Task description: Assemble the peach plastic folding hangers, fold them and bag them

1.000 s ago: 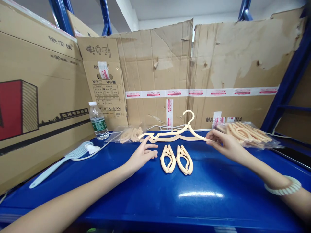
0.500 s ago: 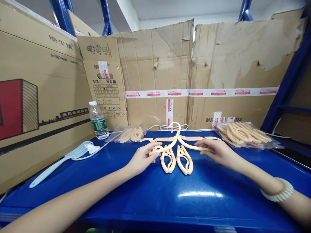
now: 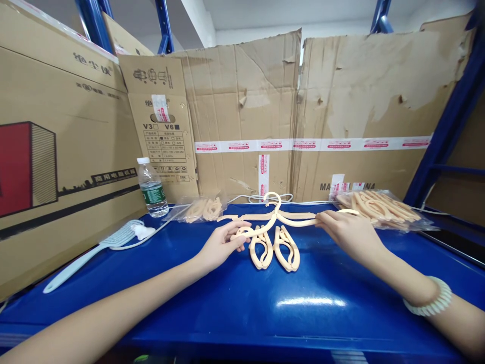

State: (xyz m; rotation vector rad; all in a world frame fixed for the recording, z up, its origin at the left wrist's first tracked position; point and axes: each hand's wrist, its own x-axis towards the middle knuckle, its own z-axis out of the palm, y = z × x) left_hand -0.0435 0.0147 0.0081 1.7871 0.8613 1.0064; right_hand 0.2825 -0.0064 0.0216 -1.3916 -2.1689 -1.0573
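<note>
A cream-coloured folding clothes hanger [image 3: 277, 216] is held just above the blue table, its hook pointing up. My left hand [image 3: 224, 242] pinches its left arm near the looped end. On the other side my right hand [image 3: 346, 230] grips the right arm, which is spread outward, its curved tip showing beyond the fingers. Two folded hangers [image 3: 287, 248] lie on the table below it, between my hands. Another unfolded hanger bar [image 3: 252, 217] stretches out flat behind the held one, partly covered by it.
A bag of folded hangers [image 3: 381, 206] lies at the right, a smaller bag [image 3: 204, 209] at the left. Further left are a water bottle [image 3: 152, 189] and a pale blue hairbrush [image 3: 96, 250]. Cardboard sheets [image 3: 242, 101] wall the back; a dark flat device [image 3: 454, 245] lies far right.
My right hand has moved outward and slightly up, and the hanger's right arm has swung out wider and higher. My left hand has stayed nearly in place on the left arm.
</note>
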